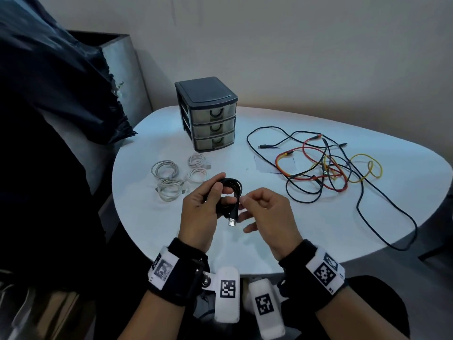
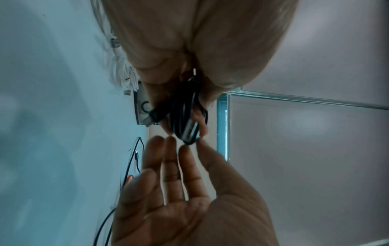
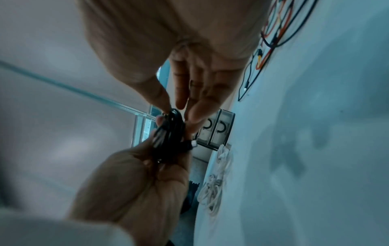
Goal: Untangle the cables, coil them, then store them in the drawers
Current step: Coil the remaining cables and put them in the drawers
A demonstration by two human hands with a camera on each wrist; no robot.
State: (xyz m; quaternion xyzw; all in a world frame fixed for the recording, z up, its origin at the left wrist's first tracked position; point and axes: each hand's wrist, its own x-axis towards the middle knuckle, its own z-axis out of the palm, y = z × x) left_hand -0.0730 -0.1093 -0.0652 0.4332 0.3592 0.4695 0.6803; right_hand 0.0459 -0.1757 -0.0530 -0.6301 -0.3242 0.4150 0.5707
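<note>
A coiled black cable (image 1: 229, 192) hangs in front of me above the white table (image 1: 318, 231). My left hand (image 1: 215, 192) grips the coil, and its USB plug (image 1: 232, 220) dangles below. My right hand (image 1: 245, 203) pinches the coil's right edge between thumb and forefinger. The right wrist view shows that pinch on the coil (image 3: 171, 126), and the left wrist view shows the coil (image 2: 185, 119) in my left fingers. A tangle of black, red and yellow cables (image 1: 326, 165) lies at the right. The grey three-drawer unit (image 1: 210, 119) stands at the back with all drawers closed.
Several coiled white cables (image 1: 169, 175) lie left of my hands, in front of the drawer unit. A long black cable (image 1: 392, 224) trails toward the table's right front edge. A dark cloth (image 1: 61, 82) hangs at the left. A sheet of paper (image 1: 267, 165) lies under the tangle.
</note>
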